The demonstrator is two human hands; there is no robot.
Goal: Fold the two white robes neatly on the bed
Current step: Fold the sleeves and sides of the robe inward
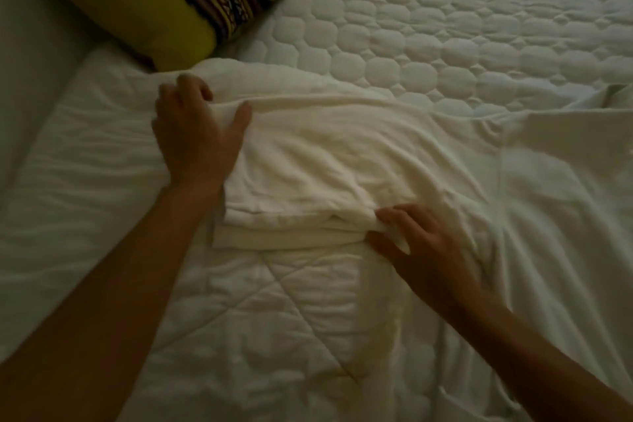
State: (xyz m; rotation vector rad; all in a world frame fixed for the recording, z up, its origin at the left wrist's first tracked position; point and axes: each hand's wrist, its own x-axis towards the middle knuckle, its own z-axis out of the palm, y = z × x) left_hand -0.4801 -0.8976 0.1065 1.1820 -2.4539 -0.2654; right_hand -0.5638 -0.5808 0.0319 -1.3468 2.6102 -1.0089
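On quilted bed [479, 27]: soft layered robe [325, 154].

A folded white robe [308, 164] lies in stacked layers mid-bed; another white robe [565, 181] spreads rumpled beside it.

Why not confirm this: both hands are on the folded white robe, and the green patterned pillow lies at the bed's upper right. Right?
Not quite. The head view shows the green patterned pillow at the upper left. Both the left hand and the right hand are on the folded white robe.
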